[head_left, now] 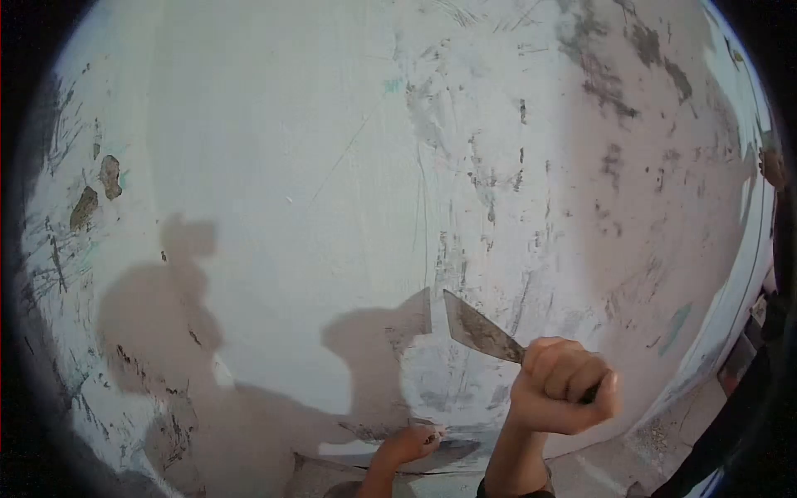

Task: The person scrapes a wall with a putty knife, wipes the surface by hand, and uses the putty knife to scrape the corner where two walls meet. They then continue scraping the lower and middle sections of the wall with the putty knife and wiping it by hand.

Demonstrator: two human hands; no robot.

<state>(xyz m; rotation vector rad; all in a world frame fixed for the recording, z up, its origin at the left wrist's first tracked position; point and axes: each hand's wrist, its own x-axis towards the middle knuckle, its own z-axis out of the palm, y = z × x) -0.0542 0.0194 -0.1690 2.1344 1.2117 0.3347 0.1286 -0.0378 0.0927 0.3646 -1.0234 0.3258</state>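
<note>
My right hand (569,383), at the lower right, is closed in a fist around the handle of a putty knife (481,329). Its flared, stained blade points up and left, its edge close to the patchy wall (274,166). Lower down and to the left, my left hand (408,444) is curled closed near the foot of the wall. Dark and whitish bits show at its fingers, and a grey flat patch lies just beyond them; what this hand holds I cannot make out.
Bare, chipped spots (110,177) mark the left side of the wall, and dark scuffs run down its right side. Shadows of a head and an arm fall across it. At the right edge another person's hand (772,168) and dark-clothed leg (743,407) show. Below is a dusty floor (664,440).
</note>
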